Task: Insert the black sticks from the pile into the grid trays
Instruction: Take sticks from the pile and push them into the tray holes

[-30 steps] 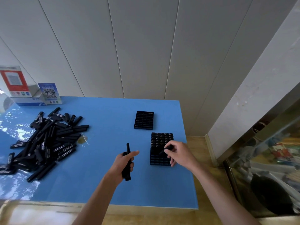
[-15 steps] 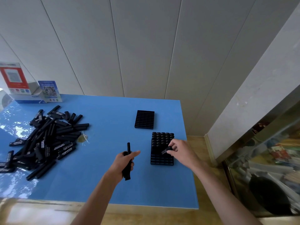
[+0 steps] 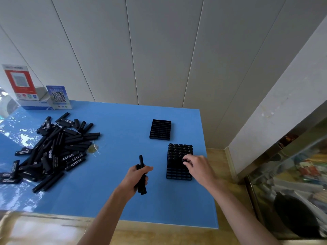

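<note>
Sticks piled at 9 o'clock; left hand grips spares. Right hand, fingers curled, has pushed its stick down into near tray, now barely visible; row filling, far tray empty.

Both forearms and hands are bare, with no sleeves, gloves or jewellery.

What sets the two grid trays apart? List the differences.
The near tray holds upright black sticks in its far rows, with only its nearest rows bare; the far tray shows only open cells. The right hand rests its fingertips on the near tray; nothing touches the far tray. Loaded, the near tray stands taller than the far tray. Both are black, rectangular and lie on the blue table.
</note>
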